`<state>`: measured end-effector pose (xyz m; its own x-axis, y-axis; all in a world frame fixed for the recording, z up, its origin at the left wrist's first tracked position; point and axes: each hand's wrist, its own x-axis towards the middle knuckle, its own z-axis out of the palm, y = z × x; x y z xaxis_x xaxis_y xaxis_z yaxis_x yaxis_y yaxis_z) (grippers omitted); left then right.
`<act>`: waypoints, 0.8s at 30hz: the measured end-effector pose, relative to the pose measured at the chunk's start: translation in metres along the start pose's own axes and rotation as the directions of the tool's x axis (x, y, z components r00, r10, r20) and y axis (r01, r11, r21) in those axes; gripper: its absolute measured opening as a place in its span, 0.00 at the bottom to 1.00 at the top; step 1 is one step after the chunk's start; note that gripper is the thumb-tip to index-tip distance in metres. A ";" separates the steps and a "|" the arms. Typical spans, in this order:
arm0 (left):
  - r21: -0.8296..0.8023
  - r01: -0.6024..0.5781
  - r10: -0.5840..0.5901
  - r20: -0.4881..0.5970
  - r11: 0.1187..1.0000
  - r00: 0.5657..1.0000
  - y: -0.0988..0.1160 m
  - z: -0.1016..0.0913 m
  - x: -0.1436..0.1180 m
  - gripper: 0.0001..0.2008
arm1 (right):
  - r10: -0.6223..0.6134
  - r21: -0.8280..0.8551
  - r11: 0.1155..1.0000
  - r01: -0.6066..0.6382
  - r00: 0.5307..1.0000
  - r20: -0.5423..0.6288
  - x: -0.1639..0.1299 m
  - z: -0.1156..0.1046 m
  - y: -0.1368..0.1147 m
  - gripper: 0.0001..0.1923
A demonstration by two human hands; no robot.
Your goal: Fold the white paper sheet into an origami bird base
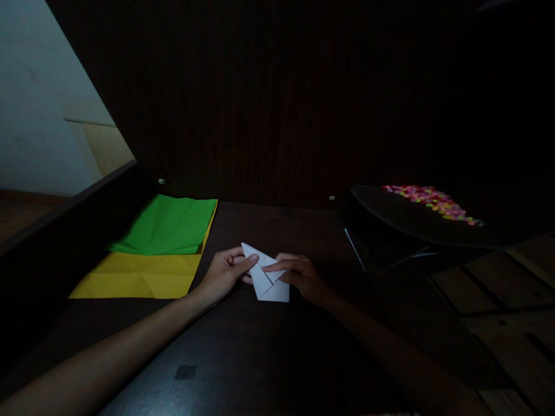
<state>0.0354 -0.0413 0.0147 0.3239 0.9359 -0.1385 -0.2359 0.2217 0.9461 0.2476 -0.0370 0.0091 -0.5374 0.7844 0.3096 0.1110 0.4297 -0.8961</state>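
Note:
A folded piece of white paper (266,284) is held up between my two hands over the dark table (243,352). It has a pointed top corner and a flap folded across its front. My left hand (226,270) pinches its left edge, thumb on the front and fingers behind. My right hand (301,276) grips the right side, a finger lying across the flap; part of that hand is in shadow. The fingers behind the paper are partly hidden.
A creased green sheet (165,225) lies over a yellow sheet (134,276) at the left. A dark upright panel (260,115) stands behind. At the right a black item (373,214) carries a band of small colourful pieces (433,202). A low side board (65,214) edges the left.

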 end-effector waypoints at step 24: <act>0.045 -0.151 0.155 -0.120 0.988 0.981 0.007 -0.001 0.002 0.26 | 0.309 0.233 0.938 -0.257 0.925 -0.222 0.006 0.003 -0.001 0.20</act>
<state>0.0335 -0.0377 0.0208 0.1710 0.9850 -0.0244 -0.2408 0.0658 0.9683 0.2414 -0.0346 0.0110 -0.2767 0.9576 0.0802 0.0479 0.0971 -0.9941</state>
